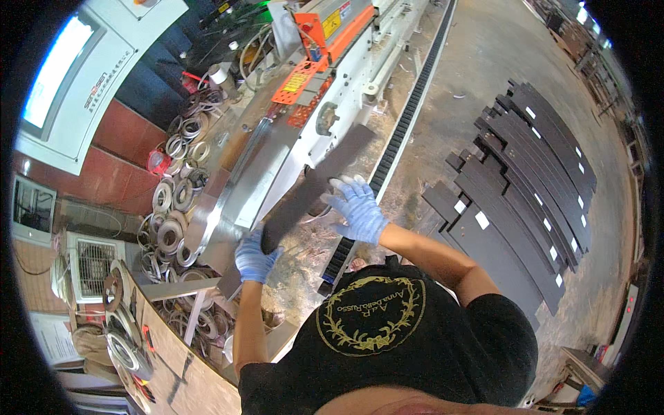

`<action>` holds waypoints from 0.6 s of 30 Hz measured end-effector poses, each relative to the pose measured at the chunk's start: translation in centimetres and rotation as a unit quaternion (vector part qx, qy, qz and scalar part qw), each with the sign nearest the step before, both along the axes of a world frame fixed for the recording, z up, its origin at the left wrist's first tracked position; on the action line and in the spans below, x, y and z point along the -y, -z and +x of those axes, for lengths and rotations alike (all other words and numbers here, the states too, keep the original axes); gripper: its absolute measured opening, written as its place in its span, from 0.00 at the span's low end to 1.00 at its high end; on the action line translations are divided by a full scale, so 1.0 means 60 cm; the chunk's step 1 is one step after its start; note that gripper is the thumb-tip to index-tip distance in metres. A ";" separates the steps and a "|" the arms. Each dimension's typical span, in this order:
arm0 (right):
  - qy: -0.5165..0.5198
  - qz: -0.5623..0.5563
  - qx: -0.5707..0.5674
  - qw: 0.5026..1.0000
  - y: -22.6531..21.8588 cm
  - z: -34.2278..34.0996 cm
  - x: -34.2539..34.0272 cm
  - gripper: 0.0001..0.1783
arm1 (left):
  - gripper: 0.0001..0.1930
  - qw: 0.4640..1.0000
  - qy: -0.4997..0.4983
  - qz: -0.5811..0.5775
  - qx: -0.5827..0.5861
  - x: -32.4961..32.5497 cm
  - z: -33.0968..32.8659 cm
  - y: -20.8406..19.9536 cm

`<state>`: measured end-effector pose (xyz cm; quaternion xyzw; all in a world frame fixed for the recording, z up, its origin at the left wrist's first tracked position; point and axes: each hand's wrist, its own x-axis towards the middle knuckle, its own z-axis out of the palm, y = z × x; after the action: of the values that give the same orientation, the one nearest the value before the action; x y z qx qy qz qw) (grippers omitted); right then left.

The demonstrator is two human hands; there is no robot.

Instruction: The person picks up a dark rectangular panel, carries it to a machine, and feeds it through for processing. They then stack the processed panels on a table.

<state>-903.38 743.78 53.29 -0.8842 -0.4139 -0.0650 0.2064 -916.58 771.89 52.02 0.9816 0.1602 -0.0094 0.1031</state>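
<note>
Board (312,188) between 2 gloved hands (363,213), seemingly against both.

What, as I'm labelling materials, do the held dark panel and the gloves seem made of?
Dark panel: perhaps wood-based board with a matt coating, given its flat, dull face. Gloves: probably matt knitted fabric, going by their streaky blue look.

I'm standing in a workshop: coiled strips (183,196) are crowding a machine (343,88), a conveyor track (409,117) is lining its right edge, panels (513,181) are covering the floor (477,62).
</note>
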 end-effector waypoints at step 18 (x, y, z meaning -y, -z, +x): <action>0.205 -0.041 -0.234 0.949 0.098 -0.101 0.215 0.37 | 0.33 0.967 -0.181 0.168 0.065 -0.110 0.145 0.035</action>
<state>-909.41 730.90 47.41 -0.9482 -0.1659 0.1200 0.2429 -907.87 778.50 49.92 0.9380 0.3277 0.1001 -0.0529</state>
